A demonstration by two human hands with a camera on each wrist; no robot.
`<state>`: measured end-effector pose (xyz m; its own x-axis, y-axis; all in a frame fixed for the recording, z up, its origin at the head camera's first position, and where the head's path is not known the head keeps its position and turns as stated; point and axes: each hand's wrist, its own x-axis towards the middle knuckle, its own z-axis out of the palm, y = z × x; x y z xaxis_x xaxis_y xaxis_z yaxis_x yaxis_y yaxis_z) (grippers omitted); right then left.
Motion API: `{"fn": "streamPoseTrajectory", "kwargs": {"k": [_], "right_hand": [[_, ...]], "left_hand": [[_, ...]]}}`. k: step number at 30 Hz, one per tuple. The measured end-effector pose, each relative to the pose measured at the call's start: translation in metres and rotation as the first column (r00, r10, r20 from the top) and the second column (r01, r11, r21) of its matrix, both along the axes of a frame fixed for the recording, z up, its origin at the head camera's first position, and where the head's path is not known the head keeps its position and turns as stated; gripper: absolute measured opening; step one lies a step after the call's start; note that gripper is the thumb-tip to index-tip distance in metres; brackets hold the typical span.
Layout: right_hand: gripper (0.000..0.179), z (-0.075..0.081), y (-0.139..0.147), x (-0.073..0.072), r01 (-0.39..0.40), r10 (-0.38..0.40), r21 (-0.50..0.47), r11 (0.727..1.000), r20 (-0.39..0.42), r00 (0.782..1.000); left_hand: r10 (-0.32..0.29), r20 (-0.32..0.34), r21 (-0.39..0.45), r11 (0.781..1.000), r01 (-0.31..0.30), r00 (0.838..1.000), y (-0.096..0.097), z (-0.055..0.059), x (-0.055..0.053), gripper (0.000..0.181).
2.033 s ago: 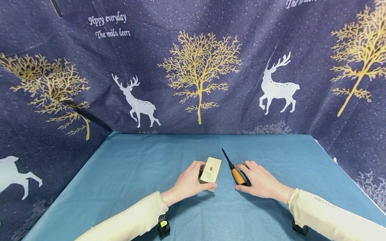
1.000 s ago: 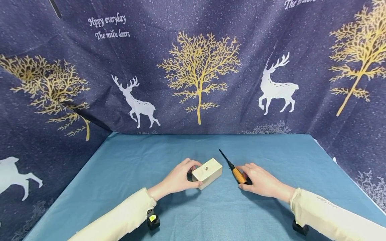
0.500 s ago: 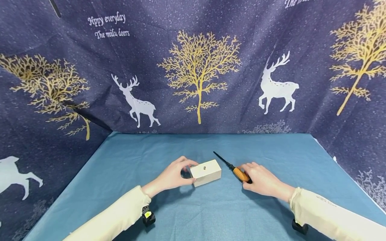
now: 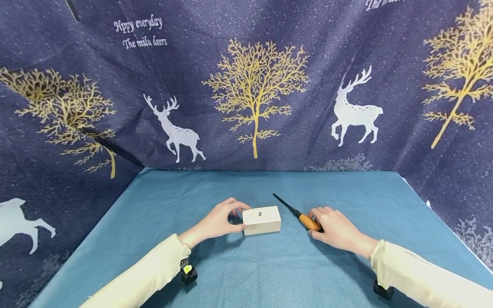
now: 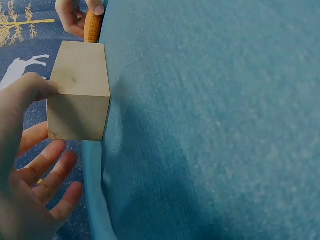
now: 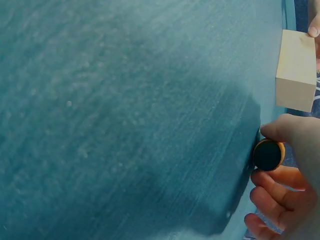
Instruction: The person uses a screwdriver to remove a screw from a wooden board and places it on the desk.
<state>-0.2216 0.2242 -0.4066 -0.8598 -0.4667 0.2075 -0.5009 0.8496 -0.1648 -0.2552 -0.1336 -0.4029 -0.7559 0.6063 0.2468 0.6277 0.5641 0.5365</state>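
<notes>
A pale wooden block point(image 4: 265, 215) lies lengthwise on the cloth near the middle of the head view, with two small dark spots on its top. My left hand point(image 4: 221, 220) pinches its left end between thumb and forefinger. The left wrist view shows the block point(image 5: 80, 70) in that grip, the other fingers hanging below it. To the right, a screwdriver point(image 4: 308, 222) with an orange handle lies slanted, its black shaft pointing to the far left. My right hand point(image 4: 339, 229) holds the handle by thumb and fingers. The handle's black butt point(image 6: 268, 155) faces the right wrist camera.
A blue cloth point(image 4: 246, 273) covers the table. Behind and at the sides hangs a dark fabric backdrop point(image 4: 215, 77) printed with deer and golden trees. A black wrist camera point(image 4: 188, 273) sits under the left sleeve, another point(image 4: 383, 290) under the right.
My left hand has moved left and turned the block from pointing away to lying crosswise. The screwdriver has swung so that its tip points further left, while the right hand moved slightly right.
</notes>
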Motion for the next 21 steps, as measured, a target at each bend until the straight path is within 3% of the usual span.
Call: {"fn": "streamPoseTrajectory", "kwargs": {"k": [14, 21], "right_hand": [[0.027, 0.018, 0.01, -0.006, 0.084, -0.084, -0.028, 0.996, -0.019, 0.996], [0.029, 0.03, 0.016, -0.008, 0.106, -0.113, -0.107, 0.989, -0.054, 0.992]], "left_hand": [[-0.006, 0.004, -0.008, 1.0, 0.006, 1.0, 0.0, 0.0, 0.001, 0.047], [-0.001, 0.069, 0.01, 1.0, 0.0, 0.998, 0.002, 0.001, 0.001, 0.053]]}}
